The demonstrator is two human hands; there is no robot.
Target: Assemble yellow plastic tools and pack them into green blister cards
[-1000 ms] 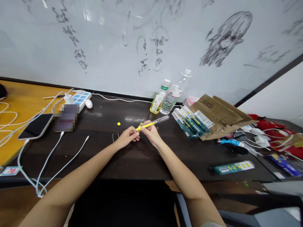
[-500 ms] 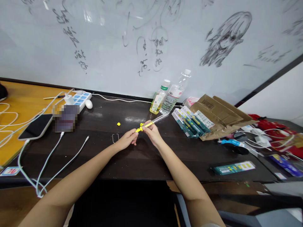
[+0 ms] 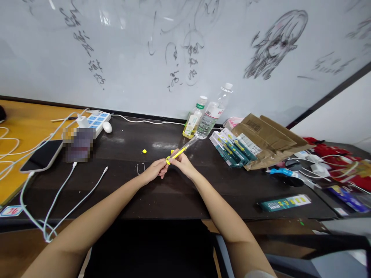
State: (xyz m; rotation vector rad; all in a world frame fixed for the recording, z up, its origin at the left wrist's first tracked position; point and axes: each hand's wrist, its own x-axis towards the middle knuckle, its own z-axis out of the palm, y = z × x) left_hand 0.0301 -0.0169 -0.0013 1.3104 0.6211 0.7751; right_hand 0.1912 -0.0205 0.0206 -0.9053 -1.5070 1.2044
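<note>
Over the dark desk, both my hands meet on a slim clear tube (image 3: 191, 143) with a yellow rod-like part (image 3: 176, 153) in its lower end. My left hand (image 3: 156, 170) is closed at the yellow end, where a small yellow collar shows by the fingertips. My right hand (image 3: 184, 165) grips the tube a little higher, thumb along its near side. The tube slants up and right toward the bottles. Just behind my right fingers is a small yellow piece (image 3: 172, 151). Another yellow piece (image 3: 144, 151) and a thin rounded frame (image 3: 140, 168) lie left of the hands.
Behind the hands stand a yellow-liquid bottle (image 3: 191, 122) and a water bottle (image 3: 213, 116). Green-and-white boxes (image 3: 232, 146) lean by a brown paper bag (image 3: 269, 141); another box (image 3: 285, 202) lies front right. Phones (image 3: 43, 154), cables and a power strip (image 3: 100, 120) occupy the left.
The tube has tilted more steeply and its far end has shifted left. Its yellow collar now sits closer to my left fingertips. The view has shifted slightly.
</note>
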